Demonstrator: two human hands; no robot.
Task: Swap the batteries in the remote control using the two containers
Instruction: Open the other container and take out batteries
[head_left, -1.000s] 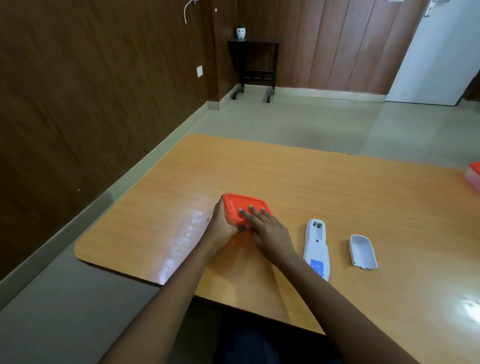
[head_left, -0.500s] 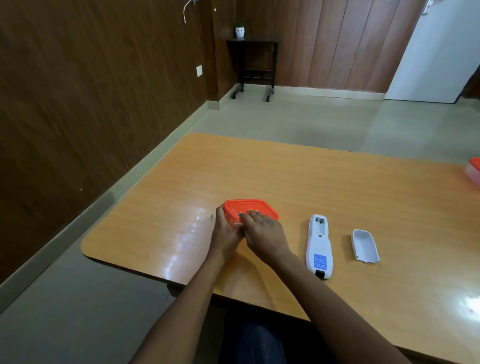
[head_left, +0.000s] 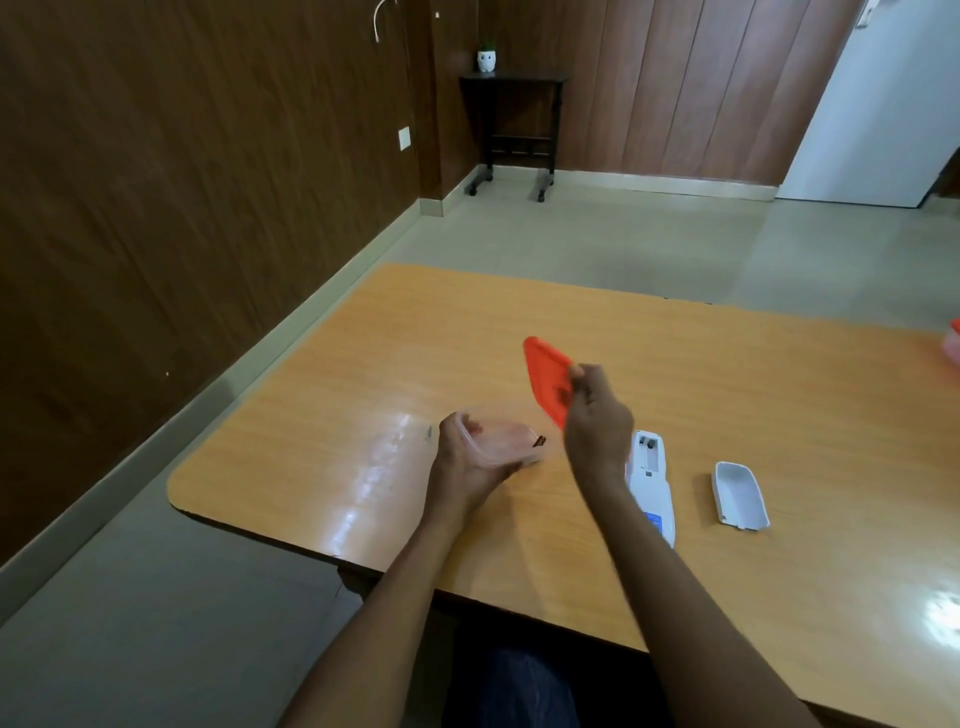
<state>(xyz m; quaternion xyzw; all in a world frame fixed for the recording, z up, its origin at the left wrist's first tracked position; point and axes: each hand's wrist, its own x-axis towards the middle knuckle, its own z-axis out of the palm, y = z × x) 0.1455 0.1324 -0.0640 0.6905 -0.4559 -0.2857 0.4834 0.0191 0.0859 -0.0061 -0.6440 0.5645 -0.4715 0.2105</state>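
Remote control (head_left: 653, 483) lengthwise away (face-down)

Light wooden table (head_left: 675, 364) with rounded corners, glare on its near-left part. On it lies a white remote (head_left: 652, 483), back up, battery bay open. Just right of it, apart, rests the battery cover (head_left: 740, 496), hollow side up. An orange-lidded container (head_left: 953, 345) sits at the far-right edge.

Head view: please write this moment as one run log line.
left hand: holds clear container | right hand: holds orange lid, off | remote: open
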